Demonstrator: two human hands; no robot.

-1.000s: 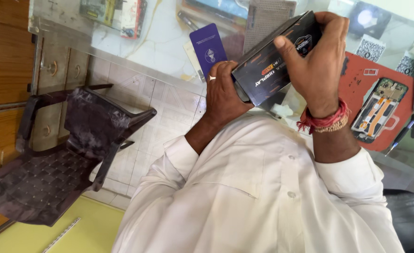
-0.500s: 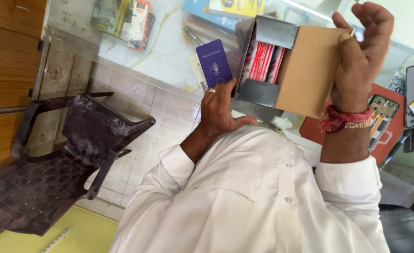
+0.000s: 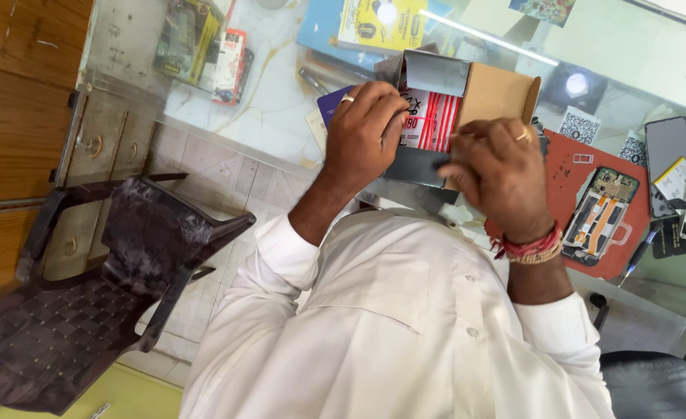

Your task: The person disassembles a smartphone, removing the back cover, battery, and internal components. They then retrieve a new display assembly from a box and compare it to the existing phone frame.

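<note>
I hold an open small box [image 3: 489, 93], dark outside and brown inside, in front of my chest over a glass-topped desk. Its lid flap stands up, and red-and-white packets [image 3: 428, 118] show inside. My left hand [image 3: 364, 132], with a ring, grips the box's left side, its fingers curled over the packets. My right hand [image 3: 500, 172], with red thread bands at the wrist, pinches the box's dark near edge. A dark blue card [image 3: 329, 103] peeks out behind my left hand.
A dark plastic chair [image 3: 110, 279] stands to the left by wooden drawers [image 3: 102, 147]. On the desk lie a red mat [image 3: 568, 167] with an opened phone [image 3: 600, 216], more phones [image 3: 665, 159] to the right, blister packs [image 3: 203, 46] and a blue-yellow booklet [image 3: 358, 23].
The box was closed a second ago, then its lid swung open. My right hand has dropped from the lid to the box's near edge, and my left fingers have moved onto the packets.
</note>
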